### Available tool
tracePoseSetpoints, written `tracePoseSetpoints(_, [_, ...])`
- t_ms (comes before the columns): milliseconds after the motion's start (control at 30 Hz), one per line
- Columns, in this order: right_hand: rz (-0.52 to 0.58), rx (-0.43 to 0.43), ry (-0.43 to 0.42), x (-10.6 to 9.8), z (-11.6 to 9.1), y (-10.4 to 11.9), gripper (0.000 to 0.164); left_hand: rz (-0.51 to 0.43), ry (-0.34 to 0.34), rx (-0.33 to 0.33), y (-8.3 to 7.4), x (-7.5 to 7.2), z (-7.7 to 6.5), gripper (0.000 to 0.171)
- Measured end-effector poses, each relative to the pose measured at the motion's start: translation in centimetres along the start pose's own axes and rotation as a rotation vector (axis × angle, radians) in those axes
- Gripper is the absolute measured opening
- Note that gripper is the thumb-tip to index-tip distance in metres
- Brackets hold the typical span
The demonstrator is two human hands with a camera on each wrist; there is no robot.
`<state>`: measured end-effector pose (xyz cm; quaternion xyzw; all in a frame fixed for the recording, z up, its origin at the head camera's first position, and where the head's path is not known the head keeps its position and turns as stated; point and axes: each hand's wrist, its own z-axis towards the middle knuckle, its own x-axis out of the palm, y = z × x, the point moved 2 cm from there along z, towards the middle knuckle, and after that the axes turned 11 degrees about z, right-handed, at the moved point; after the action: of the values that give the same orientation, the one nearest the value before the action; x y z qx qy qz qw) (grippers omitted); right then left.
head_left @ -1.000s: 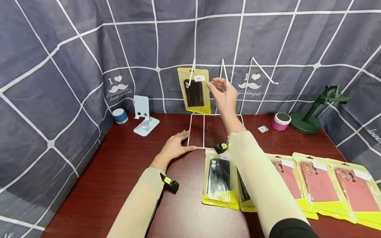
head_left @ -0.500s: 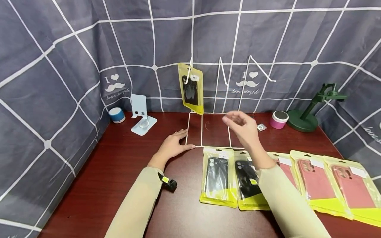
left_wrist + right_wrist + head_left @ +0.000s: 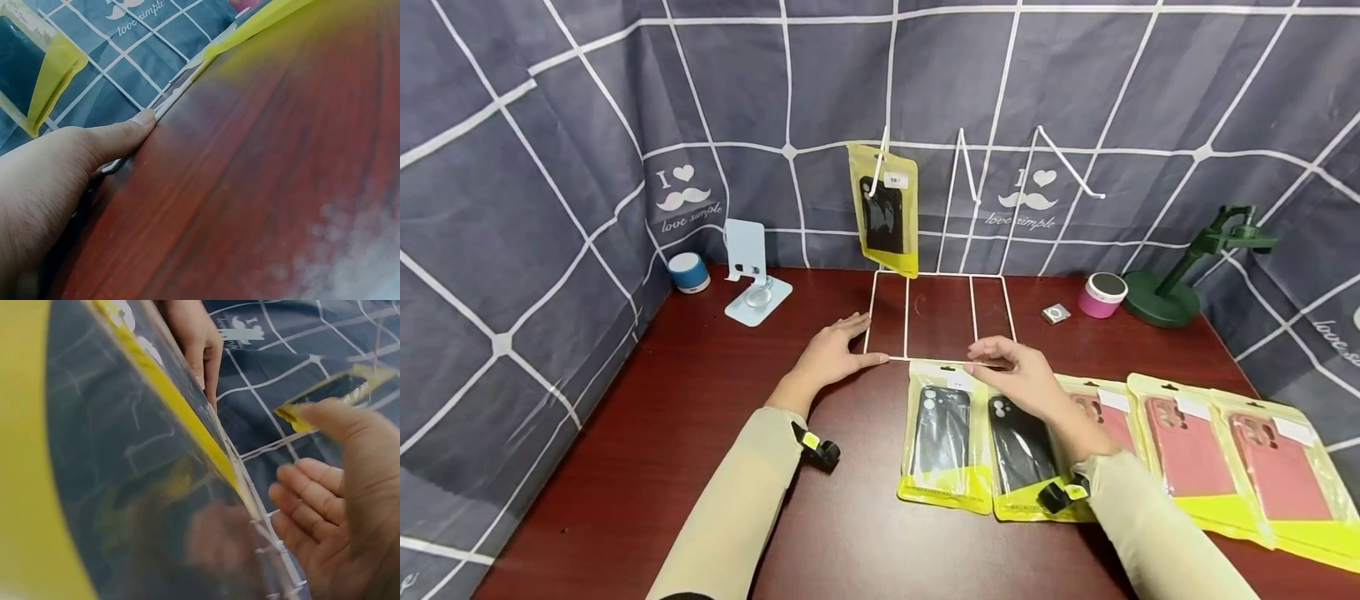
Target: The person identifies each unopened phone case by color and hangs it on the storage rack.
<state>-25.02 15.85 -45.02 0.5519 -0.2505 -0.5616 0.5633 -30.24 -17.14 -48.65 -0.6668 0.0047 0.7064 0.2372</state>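
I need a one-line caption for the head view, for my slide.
Left hand touching a white wire rack, right hand near packaged phone cases, one packet hanging on a hook.

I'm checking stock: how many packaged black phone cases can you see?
3. One black case hangs from the leftmost hook; two lie on the table: the leftmost case and the next case, partly covered by the right hand. More could be hidden underneath.

We find five packets (image 3: 942, 433) rowed before the wire rack (image 3: 906, 317) and rightward; another packet (image 3: 887, 217) hangs on its left hook (image 3: 877, 167); phone stand (image 3: 747, 248) left of rack.
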Motion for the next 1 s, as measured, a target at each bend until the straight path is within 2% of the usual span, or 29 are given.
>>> tracePoseSetpoints(200, [-0.193,-0.06,0.038,-0.3,0.1,-1.3,0.028,0.0,-0.009,0.014,-0.2,-0.1,0.2,0.097])
tracePoseSetpoints(433, [-0.334,-0.042,0.115,-0.2,-0.1,-1.7,0.036,0.002,-0.018,0.016,-0.2,-0.2,0.0,0.097])
tracePoseSetpoints(633, [-0.371,-0.094,0.134,0.0,-0.2,-2.0,0.022,-0.006,-0.011,0.017,-0.3,-0.2,-0.2,0.098])
tracePoseSetpoints(1000, [-0.331,-0.134,0.152,0.0,-0.2,-1.9,0.004,0.006,-0.012,0.012,-0.3,-0.2,-0.2,0.099])
